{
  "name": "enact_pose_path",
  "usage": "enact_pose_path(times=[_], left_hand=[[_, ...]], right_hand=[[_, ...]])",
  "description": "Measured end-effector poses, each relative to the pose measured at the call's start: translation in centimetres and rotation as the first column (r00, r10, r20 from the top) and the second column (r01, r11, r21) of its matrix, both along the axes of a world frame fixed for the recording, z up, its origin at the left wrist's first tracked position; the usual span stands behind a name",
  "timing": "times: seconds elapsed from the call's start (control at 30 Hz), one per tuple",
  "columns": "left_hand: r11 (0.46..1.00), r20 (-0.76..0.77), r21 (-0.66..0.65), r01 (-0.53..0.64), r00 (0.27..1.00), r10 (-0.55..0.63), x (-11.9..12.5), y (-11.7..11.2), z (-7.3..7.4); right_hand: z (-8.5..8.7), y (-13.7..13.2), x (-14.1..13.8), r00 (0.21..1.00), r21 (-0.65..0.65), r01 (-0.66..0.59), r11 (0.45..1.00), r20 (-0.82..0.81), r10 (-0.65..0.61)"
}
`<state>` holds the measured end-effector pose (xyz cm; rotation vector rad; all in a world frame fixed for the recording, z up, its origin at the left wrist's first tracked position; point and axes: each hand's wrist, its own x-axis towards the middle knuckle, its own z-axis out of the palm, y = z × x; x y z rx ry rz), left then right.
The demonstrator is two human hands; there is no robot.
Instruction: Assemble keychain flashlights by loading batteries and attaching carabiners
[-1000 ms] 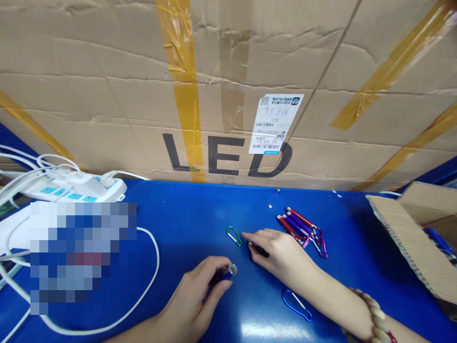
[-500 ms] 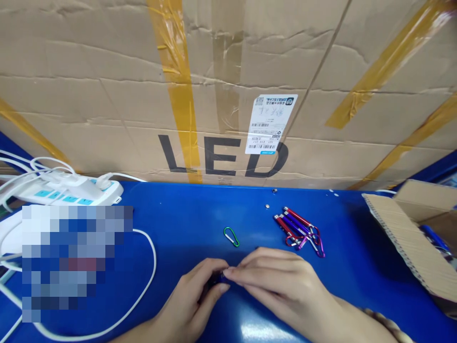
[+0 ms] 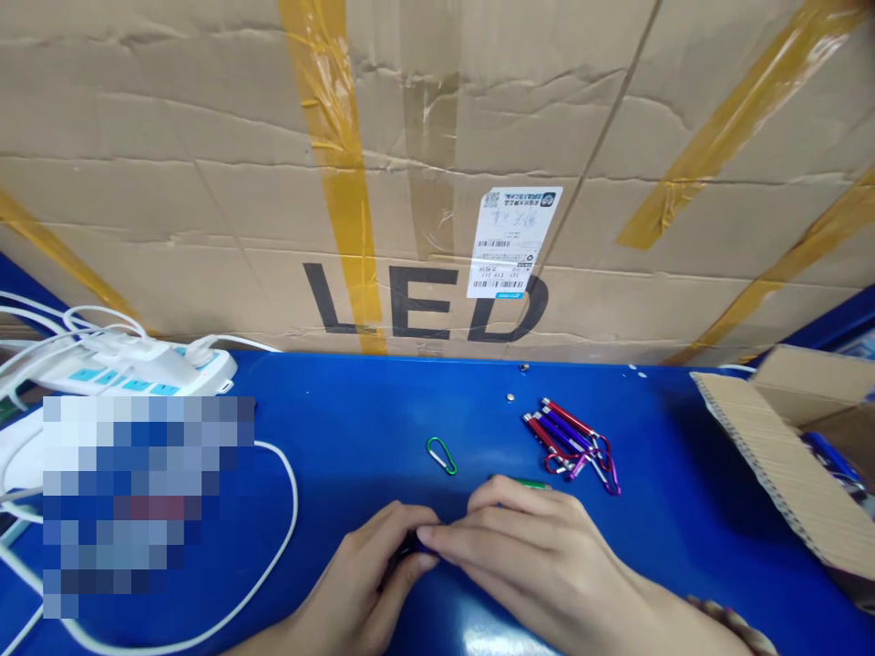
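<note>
Low in the middle of the blue table [image 3: 355,428], my left hand [image 3: 362,583] is closed round a small blue flashlight, now almost wholly hidden in its fingers. My right hand [image 3: 540,556] meets it from the right, fingertips pinched at the flashlight's front end on a small dark part. A green piece [image 3: 530,483] peeks out just behind my right hand. A green carabiner clip [image 3: 441,455] lies a little beyond both hands. A bunch of red and purple mini flashlights with clips [image 3: 571,442] lies to the right of it.
A big cardboard box marked LED [image 3: 437,182] walls off the back. A white power strip [image 3: 137,369] and white cables [image 3: 287,501] lie at the left. An open cardboard box [image 3: 786,456] stands at the right edge. Tiny button cells [image 3: 509,397] lie near the back.
My right hand has left the spot beside the green clip and joined my left hand at the flashlight's tip. The blue carabiner near my right forearm is now hidden.
</note>
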<state>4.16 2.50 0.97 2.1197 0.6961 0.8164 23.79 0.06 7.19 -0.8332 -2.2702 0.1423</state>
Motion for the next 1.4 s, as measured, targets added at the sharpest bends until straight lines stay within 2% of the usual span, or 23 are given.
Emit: enact_pose_path(times=[0.23,0.33,0.43,0.47,0.53,0.6,0.73,0.83,1.13,1.27,1.4], left_hand=[[1.0,0.04,0.003,0.03,0.999,-0.03,0.0,0.1,-0.4],[1.0,0.03,0.001,0.031,0.999,-0.031,-0.1,0.0,-0.4],[1.0,0.033,-0.026,-0.006,0.999,0.007,0.0,0.0,-0.2],[0.999,0.034,-0.042,-0.021,0.999,0.023,0.0,-0.1,-0.1],[0.997,0.037,-0.065,-0.041,0.998,0.043,0.0,-0.1,0.0],[0.997,0.047,-0.064,-0.043,0.998,0.046,0.1,-0.1,0.1],[0.998,0.064,-0.044,-0.054,0.996,0.057,0.2,-0.1,0.3],[0.993,0.044,-0.083,-0.088,0.995,0.092,0.3,0.0,0.4],[0.971,0.032,-0.197,-0.139,0.989,0.148,0.4,0.0,0.4],[0.969,0.032,-0.207,-0.132,0.989,0.142,0.4,0.0,0.3],[0.977,0.002,-0.177,-0.119,0.993,0.121,0.4,0.1,0.5]], right_hand=[[-0.1,-0.5,-0.1,0.993,0.115,0.032,0.993,0.108,-0.044],[0.1,-0.2,0.2,0.999,0.024,0.051,0.998,-0.01,-0.05],[0.0,1.8,1.9,0.977,-0.071,0.202,0.977,-0.054,-0.206],[-0.2,2.7,2.8,0.946,-0.07,0.323,0.944,0.002,-0.324],[-0.9,4.6,4.8,0.827,-0.046,0.545,0.837,0.192,-0.528],[-2.0,6.2,6.5,0.695,-0.003,0.664,0.748,0.372,-0.615],[-3.8,7.6,7.9,0.651,-0.012,0.682,0.731,0.464,-0.601],[-4.2,7.6,7.7,0.643,-0.023,0.685,0.728,0.487,-0.591],[-3.3,7.3,7.1,0.693,-0.172,0.675,0.717,0.481,-0.537],[-2.8,7.3,7.0,0.731,-0.26,0.649,0.715,0.475,-0.49],[-1.8,6.4,5.8,0.749,-0.259,0.628,0.734,0.459,-0.478]])
